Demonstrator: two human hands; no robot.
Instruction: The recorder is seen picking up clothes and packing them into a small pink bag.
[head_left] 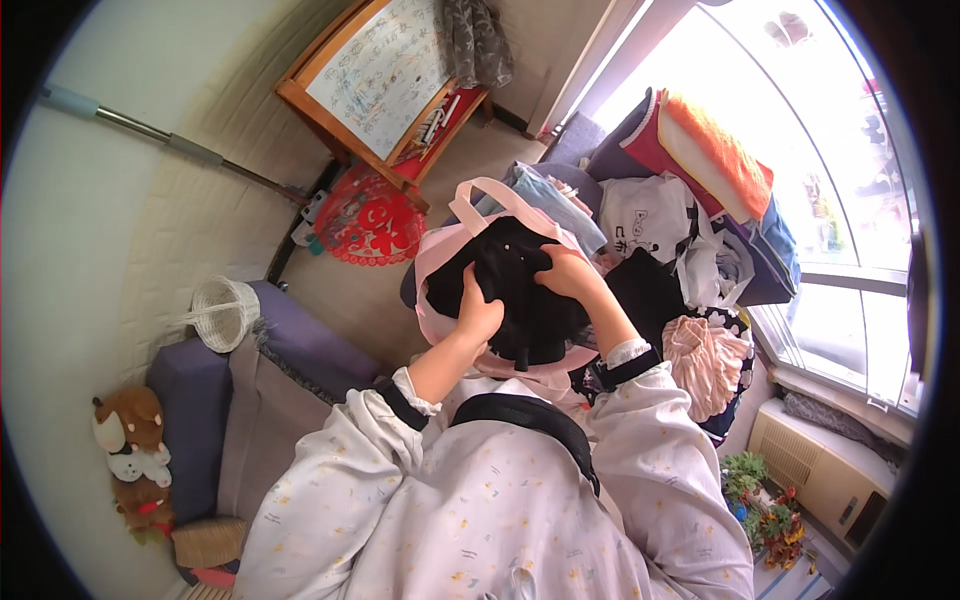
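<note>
Out in front of me is a pink bag (pixel 434 262) with a looped strap standing up at its far side. A bunched black cloth item (pixel 530 315) fills its opening; its folds hide what kind of thing it is. My left hand (pixel 480 312) grips the near-left part of the cloth, thumb on top and fingers tucked behind. On the other side, my right hand (pixel 568 274) pinches the same cloth, with its fingers partly buried in the folds. Beside my right forearm lie another black cloth (pixel 642 296) and a crumpled pale pink garment (pixel 704 362).
Folded clothes (pixel 560 205), a white printed bag (pixel 645 215) and an orange towel (pixel 715 150) are heaped by the window. A wooden easel (pixel 375 85) stands ahead. At left are a white basket (pixel 225 313), a purple sofa (pixel 190 420) and plush toys (pixel 130 420).
</note>
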